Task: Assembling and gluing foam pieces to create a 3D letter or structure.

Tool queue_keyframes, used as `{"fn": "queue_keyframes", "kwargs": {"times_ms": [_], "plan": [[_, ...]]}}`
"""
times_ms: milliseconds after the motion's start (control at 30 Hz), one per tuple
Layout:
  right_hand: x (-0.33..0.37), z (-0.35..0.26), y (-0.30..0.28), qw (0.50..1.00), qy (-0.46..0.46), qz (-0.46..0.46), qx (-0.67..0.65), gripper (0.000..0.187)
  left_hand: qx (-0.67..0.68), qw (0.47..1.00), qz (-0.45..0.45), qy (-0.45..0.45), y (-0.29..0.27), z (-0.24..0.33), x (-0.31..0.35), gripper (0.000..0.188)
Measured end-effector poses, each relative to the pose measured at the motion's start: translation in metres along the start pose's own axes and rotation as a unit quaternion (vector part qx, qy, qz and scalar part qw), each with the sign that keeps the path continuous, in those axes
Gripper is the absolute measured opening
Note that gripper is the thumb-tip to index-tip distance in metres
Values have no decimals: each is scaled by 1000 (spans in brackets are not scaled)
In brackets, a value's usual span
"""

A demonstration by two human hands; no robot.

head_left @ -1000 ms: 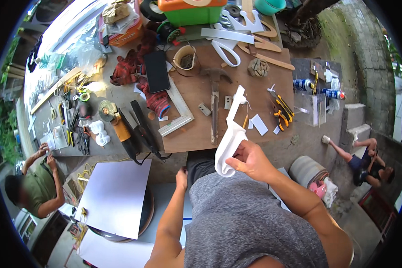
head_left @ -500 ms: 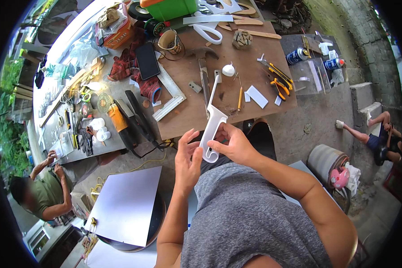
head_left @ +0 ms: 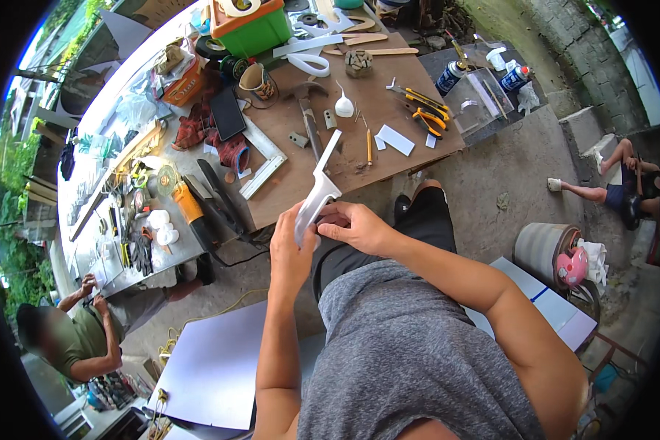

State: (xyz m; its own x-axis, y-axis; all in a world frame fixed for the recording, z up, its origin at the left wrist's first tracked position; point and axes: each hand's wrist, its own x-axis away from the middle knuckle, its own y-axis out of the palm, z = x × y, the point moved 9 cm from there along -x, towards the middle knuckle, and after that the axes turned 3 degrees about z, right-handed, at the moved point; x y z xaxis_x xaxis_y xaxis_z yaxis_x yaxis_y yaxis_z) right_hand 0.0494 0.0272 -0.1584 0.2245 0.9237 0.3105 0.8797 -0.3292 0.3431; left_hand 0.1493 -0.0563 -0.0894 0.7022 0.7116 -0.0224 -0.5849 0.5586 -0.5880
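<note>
Head view looks down on a person in a grey marled shirt, both bare hands raised in front of the chest, just short of the near edge of the brown wooden worktable [head_left: 374, 158]. The left hand [head_left: 290, 249] and the right hand [head_left: 353, 226] are both closed around the lower end of a long, flat white cut-out piece with a notched outline [head_left: 317, 192]; the left grips it from the side with the fingers curled, the right pinches it from above. The piece tilts up and away, its narrow upper end reaching over the near edge of the worktable.

On the worktable, beyond the tip of the piece, lies a hammer with a wooden handle [head_left: 309, 121], and beside that a small white teardrop-shaped piece [head_left: 344, 107]. Toward the worktable's right side rest yellow-handled pliers [head_left: 427, 116] and a small white rectangular offcut [head_left: 395, 139]. At its far end stands a green plastic crate with an orange top [head_left: 257, 28]. A black phone [head_left: 227, 114] lies at the worktable's left side.

Left of the worktable, low down, another person in an olive shirt [head_left: 70, 337] bends over a cluttered grey bench [head_left: 117, 220]. Right of the worktable, someone sits on the concrete ground [head_left: 623, 183].
</note>
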Motion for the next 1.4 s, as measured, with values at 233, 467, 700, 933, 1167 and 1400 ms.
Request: {"fn": "queue_keyframes", "kwargs": {"times_ms": [233,467,700,933,1167,1400], "plan": [[25,19,-55,978,-6,73,194,40,-103,994,39,11,-31,-77,-1,39],[46,11,-145,960,-5,187,209,31,-144,989,20,13,-21,-113,-8,39],[56,-11,-177,945,-9,247,213,28,-163,983,76,21,-10,-130,-4,39],[49,-41,-213,913,-81,297,268,27,-164,985,52,-22,-12,-129,0,39],[69,-146,-353,713,-202,525,419,17,-158,985,51,-40,-11,-121,-6,40],[50,-151,-466,583,-101,547,593,23,-145,988,36,-42,-10,-129,-12,46]]}}
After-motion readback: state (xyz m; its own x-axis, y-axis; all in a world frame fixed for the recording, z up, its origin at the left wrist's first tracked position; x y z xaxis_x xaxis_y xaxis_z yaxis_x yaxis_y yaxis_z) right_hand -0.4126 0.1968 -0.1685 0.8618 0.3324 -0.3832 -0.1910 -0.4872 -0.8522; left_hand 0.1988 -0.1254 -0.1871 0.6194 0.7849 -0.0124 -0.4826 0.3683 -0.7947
